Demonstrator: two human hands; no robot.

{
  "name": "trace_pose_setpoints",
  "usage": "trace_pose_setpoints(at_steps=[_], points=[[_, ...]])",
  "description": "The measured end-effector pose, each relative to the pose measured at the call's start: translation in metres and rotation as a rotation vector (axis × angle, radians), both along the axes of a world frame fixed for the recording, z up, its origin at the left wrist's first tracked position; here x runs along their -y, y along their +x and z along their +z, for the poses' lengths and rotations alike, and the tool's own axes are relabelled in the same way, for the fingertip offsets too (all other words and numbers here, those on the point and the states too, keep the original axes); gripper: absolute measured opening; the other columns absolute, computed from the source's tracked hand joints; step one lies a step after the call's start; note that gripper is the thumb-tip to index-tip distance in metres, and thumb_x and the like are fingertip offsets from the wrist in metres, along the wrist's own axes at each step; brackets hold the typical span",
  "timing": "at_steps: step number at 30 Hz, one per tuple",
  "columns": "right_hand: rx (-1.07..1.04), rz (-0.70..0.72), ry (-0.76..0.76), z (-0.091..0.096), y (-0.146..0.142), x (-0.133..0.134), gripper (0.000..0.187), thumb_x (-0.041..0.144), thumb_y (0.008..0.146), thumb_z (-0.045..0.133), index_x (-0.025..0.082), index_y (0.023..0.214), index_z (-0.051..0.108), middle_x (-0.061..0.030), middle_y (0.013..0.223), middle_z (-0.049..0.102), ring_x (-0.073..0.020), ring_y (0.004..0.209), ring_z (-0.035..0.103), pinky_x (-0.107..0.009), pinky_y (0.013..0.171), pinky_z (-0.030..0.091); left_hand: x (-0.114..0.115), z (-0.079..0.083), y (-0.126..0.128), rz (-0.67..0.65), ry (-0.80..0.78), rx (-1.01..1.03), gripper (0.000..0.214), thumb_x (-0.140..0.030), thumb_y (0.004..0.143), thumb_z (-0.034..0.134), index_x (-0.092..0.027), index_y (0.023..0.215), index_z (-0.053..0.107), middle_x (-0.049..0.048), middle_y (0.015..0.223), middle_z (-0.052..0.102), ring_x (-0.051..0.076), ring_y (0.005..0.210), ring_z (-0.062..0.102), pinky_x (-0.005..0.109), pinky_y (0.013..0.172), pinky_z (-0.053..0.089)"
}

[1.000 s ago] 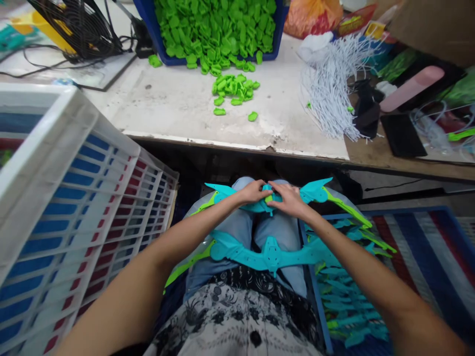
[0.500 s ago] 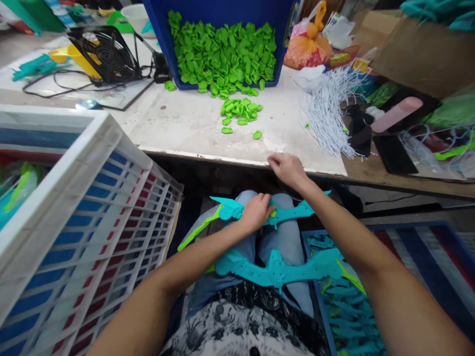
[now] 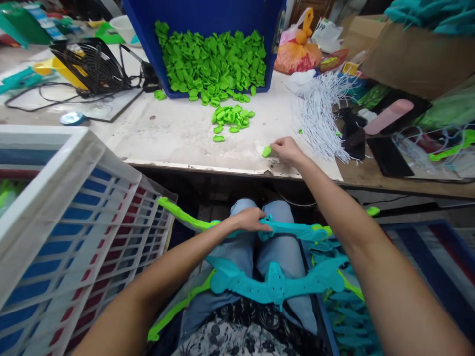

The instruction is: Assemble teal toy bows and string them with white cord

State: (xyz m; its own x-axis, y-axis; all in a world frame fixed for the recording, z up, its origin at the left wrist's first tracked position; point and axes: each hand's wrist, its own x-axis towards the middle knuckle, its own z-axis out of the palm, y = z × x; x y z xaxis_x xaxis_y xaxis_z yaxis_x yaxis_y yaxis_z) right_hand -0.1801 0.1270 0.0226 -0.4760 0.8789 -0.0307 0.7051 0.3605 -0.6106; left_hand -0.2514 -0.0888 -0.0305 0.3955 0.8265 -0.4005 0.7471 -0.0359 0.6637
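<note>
My left hand point(image 3: 249, 218) is closed around the middle of a teal plastic toy bow point(image 3: 293, 229) with lime-green limbs, held above my knees. A second teal toy bow point(image 3: 252, 284) lies across my lap, closer to my body. Over the table's front edge, my right hand point(image 3: 287, 150) pinches a small green plastic piece point(image 3: 266, 152) between thumb and fingertips. A small heap of similar green pieces point(image 3: 233, 117) sits on the table farther back. Behind it, a tilted blue bin point(image 3: 144, 49) spills many more of them.
White cords point(image 3: 322, 116) lie in a bundle on the table's right, beside a black phone point(image 3: 389, 156). A black fan point(image 3: 91, 64) stands at the left. A white plastic crate point(image 3: 85, 198) flanks my left arm; teal parts point(image 3: 352, 316) fill a bin at my right.
My right hand has taken hold of one loose green piece from the table near the heap. The bow in my left hand has turned, its limbs now pointing outward. The view has shifted slightly.
</note>
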Motion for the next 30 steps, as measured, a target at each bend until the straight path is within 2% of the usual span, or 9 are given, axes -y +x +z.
trace_pose_setpoints(at_steps=[3,6,11,15,19,21,24,27,30], points=[[0.038,-0.077,0.119,-0.003,0.013,0.0,0.021,0.027,0.08,0.056,0.014,0.087,0.071,-0.0081,0.077,0.068,-0.0221,0.079,0.064,-0.03,0.072,0.045,-0.015,-0.008,-0.008,0.048,-0.077,0.082,0.035,-0.048,0.076,0.061,-0.014,0.079,0.065,-0.0019,0.066,0.055,0.012,0.063,0.05,0.021,0.054,0.031],[0.055,0.016,0.288,-0.008,0.009,0.008,0.029,0.035,0.082,0.055,0.016,0.098,0.07,-0.0102,0.093,0.069,-0.0254,0.093,0.062,-0.036,0.084,0.044,-0.02,-0.016,-0.009,0.116,-0.092,0.157,0.037,-0.052,0.073,0.062,-0.015,0.077,0.066,-0.004,0.064,0.053,0.011,0.064,0.048,0.021,0.056,0.03],[0.155,0.128,0.448,-0.004,0.012,0.038,0.027,0.033,0.085,0.051,0.017,0.095,0.071,-0.0126,0.104,0.066,-0.0303,0.104,0.054,-0.045,0.092,0.04,-0.021,-0.019,-0.011,0.182,-0.168,0.26,0.045,-0.058,0.073,0.058,-0.014,0.075,0.067,-0.0032,0.064,0.052,0.011,0.063,0.044,0.022,0.056,0.03],[-0.013,0.281,0.389,-0.009,0.062,0.107,0.034,0.04,0.089,0.047,0.02,0.111,0.064,-0.0083,0.115,0.063,-0.0268,0.11,0.053,-0.044,0.093,0.04,-0.022,-0.021,-0.012,0.223,-0.161,0.212,0.05,-0.059,0.08,0.047,-0.014,0.068,0.065,-0.0018,0.057,0.047,0.011,0.056,0.037,0.025,0.054,0.026],[0.031,0.467,0.251,-0.044,0.121,0.188,0.029,0.039,0.09,0.048,0.025,0.108,0.066,-0.0063,0.118,0.064,-0.0255,0.109,0.055,-0.044,0.092,0.041,-0.021,-0.025,-0.007,0.248,-0.151,0.207,0.051,-0.058,0.08,0.048,-0.014,0.054,0.055,-0.002,0.052,0.038,0.01,0.053,0.03,0.027,0.053,0.022],[0.051,0.456,0.24,-0.065,0.135,0.209,0.029,0.036,0.091,0.046,0.025,0.109,0.066,-0.0058,0.119,0.064,-0.0257,0.11,0.055,-0.046,0.093,0.041,-0.02,-0.026,-0.004,0.265,-0.136,0.223,0.054,-0.059,0.08,0.047,-0.015,0.05,0.049,-0.0026,0.05,0.033,0.01,0.053,0.027,0.027,0.052,0.02],[0.037,0.405,0.263,-0.082,0.139,0.217,0.029,0.034,0.092,0.046,0.025,0.11,0.066,-0.0048,0.119,0.064,-0.0262,0.112,0.053,-0.046,0.094,0.041,-0.019,-0.026,-0.004,0.261,-0.111,0.225,0.056,-0.062,0.081,0.043,-0.015,0.05,0.046,-0.0032,0.051,0.031,0.009,0.052,0.025,0.027,0.052,0.019],[-0.016,0.327,0.281,-0.085,0.136,0.215,0.024,0.035,0.09,0.05,0.026,0.105,0.067,-0.0044,0.118,0.064,-0.0264,0.115,0.05,-0.046,0.095,0.039,-0.017,-0.026,-0.007,0.146,-0.113,0.289,0.054,-0.062,0.08,0.044,-0.013,0.06,0.056,-0.003,0.055,0.04,0.009,0.055,0.032,0.024,0.053,0.023],[-0.046,0.185,0.231,-0.083,0.135,0.214,0.021,0.042,0.083,0.059,0.027,0.097,0.066,-0.0053,0.122,0.06,-0.0276,0.119,0.047,-0.048,0.1,0.034,-0.016,-0.027,-0.008,0.047,-0.098,0.349,0.046,-0.057,0.07,0.061,-0.012,0.081,0.064,-0.0023,0.069,0.054,0.011,0.065,0.045,0.021,0.058,0.03]])
